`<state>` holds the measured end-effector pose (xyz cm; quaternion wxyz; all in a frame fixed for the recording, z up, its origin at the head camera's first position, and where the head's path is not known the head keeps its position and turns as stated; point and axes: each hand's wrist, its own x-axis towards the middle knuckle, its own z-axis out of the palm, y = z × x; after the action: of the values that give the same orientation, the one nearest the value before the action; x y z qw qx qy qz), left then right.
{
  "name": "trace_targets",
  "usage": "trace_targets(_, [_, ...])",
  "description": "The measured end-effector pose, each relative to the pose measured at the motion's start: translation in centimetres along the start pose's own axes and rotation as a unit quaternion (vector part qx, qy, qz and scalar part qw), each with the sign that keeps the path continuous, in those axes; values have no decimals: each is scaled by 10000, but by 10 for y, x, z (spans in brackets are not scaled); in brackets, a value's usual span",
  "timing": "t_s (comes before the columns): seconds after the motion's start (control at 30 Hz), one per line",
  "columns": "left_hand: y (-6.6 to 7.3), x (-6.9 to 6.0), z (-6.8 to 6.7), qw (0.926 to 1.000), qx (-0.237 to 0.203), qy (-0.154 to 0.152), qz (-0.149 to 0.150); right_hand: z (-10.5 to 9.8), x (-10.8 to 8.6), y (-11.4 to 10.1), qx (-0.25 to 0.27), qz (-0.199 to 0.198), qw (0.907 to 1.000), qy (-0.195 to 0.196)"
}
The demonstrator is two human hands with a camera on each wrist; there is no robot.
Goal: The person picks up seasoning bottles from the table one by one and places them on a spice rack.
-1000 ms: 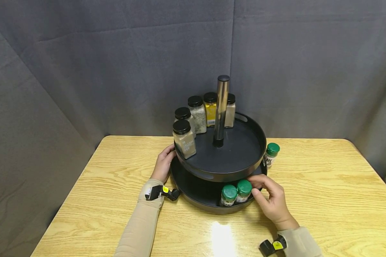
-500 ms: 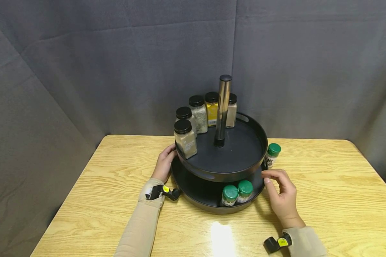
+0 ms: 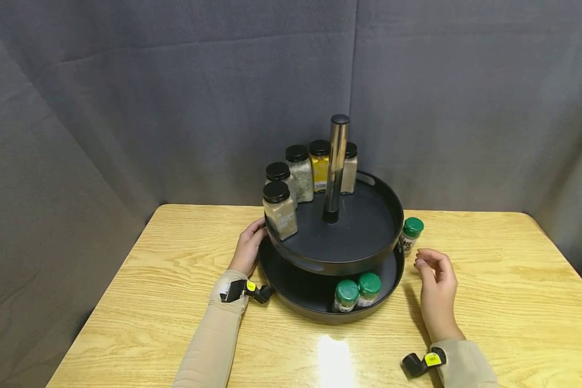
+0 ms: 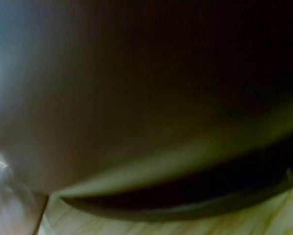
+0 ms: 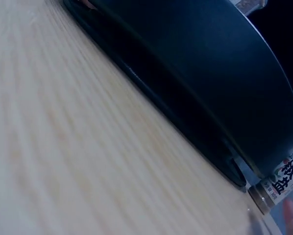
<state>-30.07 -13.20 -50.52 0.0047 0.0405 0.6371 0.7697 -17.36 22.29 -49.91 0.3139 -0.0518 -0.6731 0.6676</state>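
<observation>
A black two-tier turntable (image 3: 364, 237) stands on the table. My left hand (image 3: 247, 250) touches its left side; the fingertips are hidden behind the upper tray's edge. To the right of the turntable, a green-capped spice jar (image 3: 410, 236) stands on the table. My right hand (image 3: 438, 285) is in front of that jar, holding nothing, its fingers loosely bent. In the right wrist view, the jar's printed label (image 5: 285, 177) is seen close to blurred fingertips (image 5: 291, 210). Two other green-capped jars, a left one (image 3: 346, 295) and a right one (image 3: 369, 290), stand in the lower tray.
Several black-capped jars line the upper tray's left and back, including a tan one (image 3: 280, 211) and a yellow one (image 3: 319, 166). The central post (image 3: 336, 167) rises above them. A grey curtain (image 3: 252, 97) hangs behind the wooden table (image 3: 184, 253).
My right hand has left the lower tray's right-hand jar and moved right and away from me, toward the jar on the table. My left hand stays on the turntable.
</observation>
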Motion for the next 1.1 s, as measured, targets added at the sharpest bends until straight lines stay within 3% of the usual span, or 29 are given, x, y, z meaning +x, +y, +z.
trace_targets(0.13, [1,-1,0,10000,-42,4,71,3,2,2,318,583,9978,48])
trace_targets(0.3, [0,-2,1,9999,40,-4,154,2,6,5,-251,923,9954,-11])
trace_targets(0.47, [-1,0,0,9998,85,-64,194,0,17,11,-809,1042,9908,-316])
trace_targets(0.67, [-1,1,-1,9998,73,-86,171,-6,35,17,-764,985,9883,-883])
trace_targets(0.87, [-1,1,-2,9998,98,-82,156,-12,46,24,-567,528,9832,-1654])
trace_targets(1.1, [-1,1,-1,9997,121,-28,209,-12,55,29,-590,299,9829,-1721])
